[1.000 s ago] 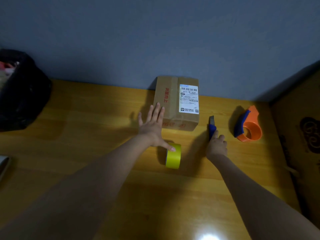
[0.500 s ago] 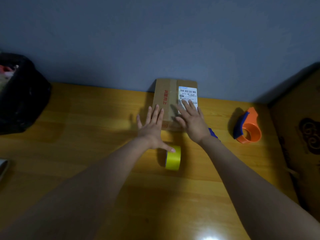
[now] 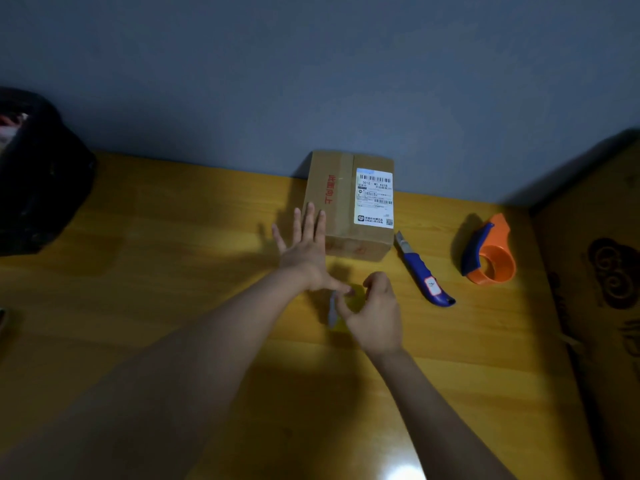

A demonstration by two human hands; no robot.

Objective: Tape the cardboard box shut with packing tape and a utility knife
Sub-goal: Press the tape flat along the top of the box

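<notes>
Head view, cardboard box (image 3: 348,206) closed, left hand (image 3: 304,252) grip wide, right hand (image 3: 375,315) pinching yellow tape roll (image 3: 351,304).

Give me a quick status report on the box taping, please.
Left hand open, fingers on the cardboard box. Right hand closing on the yellow tape roll, grip unclear. Box untaped. Utility knife lies free beside it; nothing in the way.

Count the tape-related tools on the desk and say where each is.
2: the yellow tape roll under the right hand, just in front of the box, and the orange dispenser right of the knife. None seems hidden.
</notes>
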